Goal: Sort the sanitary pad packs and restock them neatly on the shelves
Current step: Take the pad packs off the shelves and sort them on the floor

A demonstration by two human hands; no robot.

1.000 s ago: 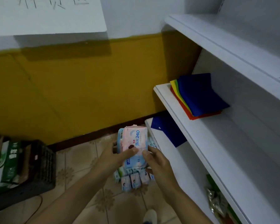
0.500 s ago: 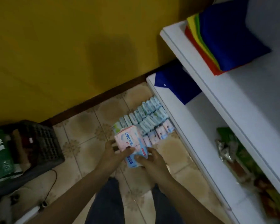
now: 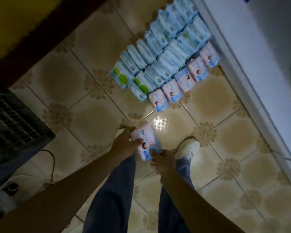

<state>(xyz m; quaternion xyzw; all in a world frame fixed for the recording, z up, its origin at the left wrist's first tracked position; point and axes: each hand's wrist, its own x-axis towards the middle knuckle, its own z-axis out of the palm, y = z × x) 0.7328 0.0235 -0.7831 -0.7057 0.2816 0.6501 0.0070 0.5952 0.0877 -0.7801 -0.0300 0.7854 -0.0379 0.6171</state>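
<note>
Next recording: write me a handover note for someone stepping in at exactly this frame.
Left hand grips the upper end of the pink pack. Right hand holds its lower end with curled fingers.
On the floor against the shelf: a pink row, blue rows behind it, and green-marked packs at the left end.
Done: floor packs sorted into rows by colour.
Left: place the held pack, then restock the shelf. No pad packs show on the part in view.

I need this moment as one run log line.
left hand: holds pink pad pack | right hand: holds same pack | floor: pack rows blue, green, pink, beside shelf
</note>
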